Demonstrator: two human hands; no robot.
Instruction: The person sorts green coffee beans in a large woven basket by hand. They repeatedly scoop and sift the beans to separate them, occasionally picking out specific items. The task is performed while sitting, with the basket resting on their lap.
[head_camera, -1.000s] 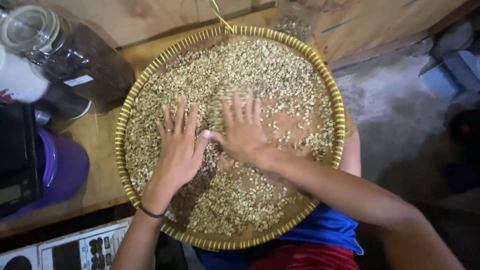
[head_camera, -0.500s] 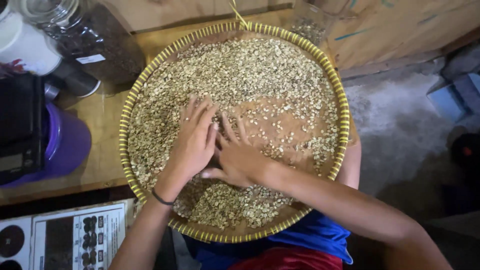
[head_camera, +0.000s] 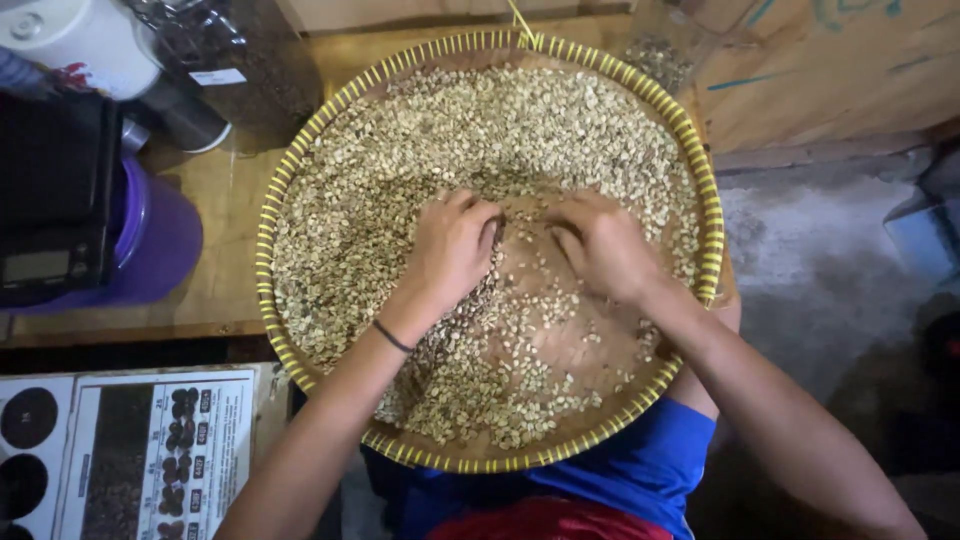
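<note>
On the wooden surface, your left hand and right hand rake pale beans in the woven tray; fingers curled, seemingly loosely together. Keep strokes shallow.

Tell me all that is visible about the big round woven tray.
The woven tray is round, wide and shallow, brown inside, with a rim wrapped in yellow and dark bands. It lies flat, partly on a wooden table and partly over the person's lap. Pale green beans cover most of it; a bare patch shows near the middle. The left hand and the right hand rest palm down among the beans. A thin yellow strip sticks up at its far edge.
</note>
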